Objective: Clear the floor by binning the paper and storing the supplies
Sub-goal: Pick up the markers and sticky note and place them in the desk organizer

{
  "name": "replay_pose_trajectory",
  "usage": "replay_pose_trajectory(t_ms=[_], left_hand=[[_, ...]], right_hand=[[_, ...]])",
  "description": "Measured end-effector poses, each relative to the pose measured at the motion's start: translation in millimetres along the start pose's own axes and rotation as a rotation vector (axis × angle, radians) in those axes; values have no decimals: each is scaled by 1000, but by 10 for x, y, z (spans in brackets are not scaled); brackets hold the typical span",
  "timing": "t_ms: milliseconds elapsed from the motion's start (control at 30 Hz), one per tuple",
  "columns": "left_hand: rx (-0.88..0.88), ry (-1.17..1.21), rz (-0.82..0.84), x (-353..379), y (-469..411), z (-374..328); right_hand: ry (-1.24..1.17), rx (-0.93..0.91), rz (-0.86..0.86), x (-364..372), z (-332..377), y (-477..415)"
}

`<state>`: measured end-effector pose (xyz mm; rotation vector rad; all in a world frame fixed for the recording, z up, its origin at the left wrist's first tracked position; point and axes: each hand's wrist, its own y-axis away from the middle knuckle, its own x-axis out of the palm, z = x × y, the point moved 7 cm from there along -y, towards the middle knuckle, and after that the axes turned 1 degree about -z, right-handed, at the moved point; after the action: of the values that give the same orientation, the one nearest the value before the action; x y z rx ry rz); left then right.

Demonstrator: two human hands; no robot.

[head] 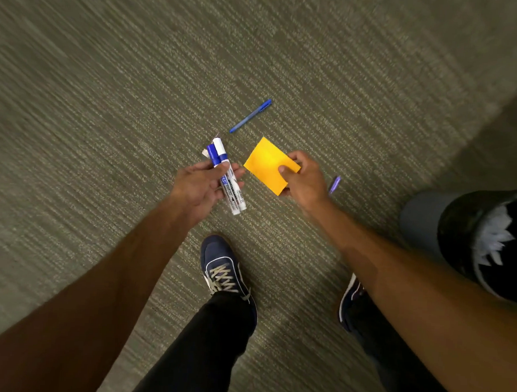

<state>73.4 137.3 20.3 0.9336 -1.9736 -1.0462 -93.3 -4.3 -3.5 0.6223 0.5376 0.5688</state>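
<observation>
1. The left hand point(203, 183) has its grip closed around two white markers with blue caps point(224, 172), held above the carpet floor point(107, 100).
2. The right hand point(304, 181) pinches a yellow pad of notes point(266, 163) between thumb and fingers, just beside the markers.
3. A blue pen point(250, 116) lies on the floor beyond the markers, near them.
4. A small purple pen point(335, 184) lies on the floor, partly hidden behind the right hand.
5. A grey bin with a black liner point(469, 234) stands well to the right of the markers, with white paper point(491, 238) inside.
</observation>
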Motion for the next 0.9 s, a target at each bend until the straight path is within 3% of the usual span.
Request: replay_pose_trajectory(t_ms=[167, 533, 900], left_hand=[[144, 12, -22, 611, 921, -611], [253, -78, 184, 2039, 3153, -1460], [274, -84, 292, 3236, 4953, -1393]], right_hand=[[-345, -83, 18, -606, 876, 873], [-632, -201, -71, -1843, 2447, 2837], [-804, -275, -397, -3305, 2850, 4646]])
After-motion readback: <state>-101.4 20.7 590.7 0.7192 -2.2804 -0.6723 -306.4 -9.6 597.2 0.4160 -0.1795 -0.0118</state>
